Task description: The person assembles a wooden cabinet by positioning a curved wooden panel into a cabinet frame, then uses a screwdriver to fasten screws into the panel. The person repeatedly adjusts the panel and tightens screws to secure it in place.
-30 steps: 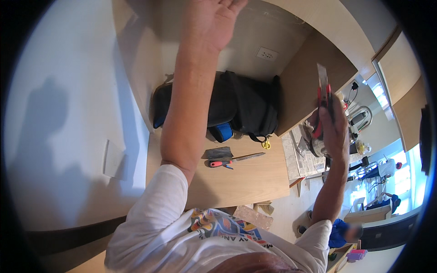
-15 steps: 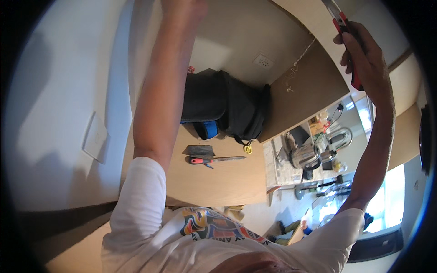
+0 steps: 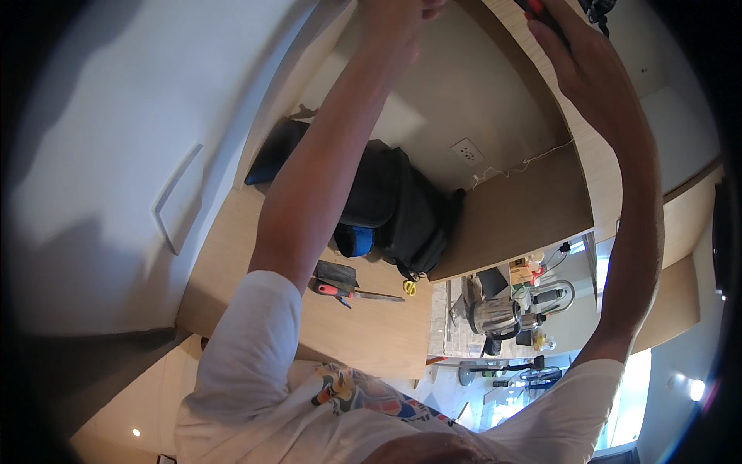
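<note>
Pale wood cabinetry fills the middle of the view, with a white wall (image 3: 93,193) on the left and a bright kitchen area on the right.

Both arms are raised and well apart. The right hand (image 3: 578,54) is wrapped around the red-and-black handle of a utility knife (image 3: 536,7) at the top edge of the view, beside the cabinet's pale front edge (image 3: 576,108). The left hand (image 3: 396,22) is up in front of the bay's back wall (image 3: 440,93). Its fingers are partly cut off, so I cannot tell whether it holds anything.

Half a second ago the knife's blade showed out to the right; now the blade and most of the handle lie beyond the top edge, and the right wrist bends inward. That puts the work, as far as I can judge, overhead, where the cutting end cannot be followed.

Below the hands, a loose string (image 3: 525,164) trails along the side panel (image 3: 514,216) near a wall socket (image 3: 467,151). Past the left forearm, a black bag (image 3: 421,205) sits on the wooden worktop (image 3: 371,332), a blue pouch (image 3: 355,241) beside it. Nearer lie yellow scissors (image 3: 410,288), a dark flat block (image 3: 337,273) and a red-handled tool (image 3: 332,290), probably a file. Farther right stands a clear jug (image 3: 493,317) with a black handle.
</note>
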Tool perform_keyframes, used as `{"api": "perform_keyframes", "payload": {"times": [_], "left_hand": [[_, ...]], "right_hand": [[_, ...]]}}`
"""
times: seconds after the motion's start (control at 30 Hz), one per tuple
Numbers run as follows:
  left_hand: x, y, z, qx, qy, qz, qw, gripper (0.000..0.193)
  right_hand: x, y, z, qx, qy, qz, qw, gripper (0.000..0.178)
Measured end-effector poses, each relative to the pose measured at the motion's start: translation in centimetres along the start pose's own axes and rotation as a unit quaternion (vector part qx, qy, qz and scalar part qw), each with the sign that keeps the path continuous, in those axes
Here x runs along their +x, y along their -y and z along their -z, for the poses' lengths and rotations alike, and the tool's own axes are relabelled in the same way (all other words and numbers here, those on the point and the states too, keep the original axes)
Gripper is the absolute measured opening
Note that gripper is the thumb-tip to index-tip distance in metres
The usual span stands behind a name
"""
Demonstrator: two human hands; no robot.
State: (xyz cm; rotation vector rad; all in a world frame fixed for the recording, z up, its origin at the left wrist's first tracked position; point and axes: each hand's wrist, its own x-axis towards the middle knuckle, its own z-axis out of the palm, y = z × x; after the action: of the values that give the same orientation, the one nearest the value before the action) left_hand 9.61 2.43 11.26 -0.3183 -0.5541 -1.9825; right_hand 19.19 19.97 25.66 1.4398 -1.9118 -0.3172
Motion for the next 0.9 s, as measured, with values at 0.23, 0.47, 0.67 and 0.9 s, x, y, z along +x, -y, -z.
{"api": "perform_keyframes", "payload": {"times": [0.23,0.47,0.67,0.9], "left_hand": [[-1.2,1.8,1.9,0.011,-0.027,0.004,1.0,0.025],[-1.4,1.0,0.7,0.007,-0.052,0.0,0.999,0.024],[-1.5,1.7,0.3,-0.067,0.01,0.005,0.998,0.016],[-2.8,1.9,0.4,-0.073,-0.039,-0.012,0.996,0.012]], "right_hand": [[4.3,-0.6,-0.9,-0.118,0.079,0.045,0.989,0.02],[5.8,-0.3,-2.7,-0.281,0.06,0.079,0.955,0.019],[5.0,2.4,-2.8,-0.329,0.039,0.063,0.941,0.017],[4.2,2.6,-4.7,-0.347,-0.013,0.009,0.938,0.011]]}}
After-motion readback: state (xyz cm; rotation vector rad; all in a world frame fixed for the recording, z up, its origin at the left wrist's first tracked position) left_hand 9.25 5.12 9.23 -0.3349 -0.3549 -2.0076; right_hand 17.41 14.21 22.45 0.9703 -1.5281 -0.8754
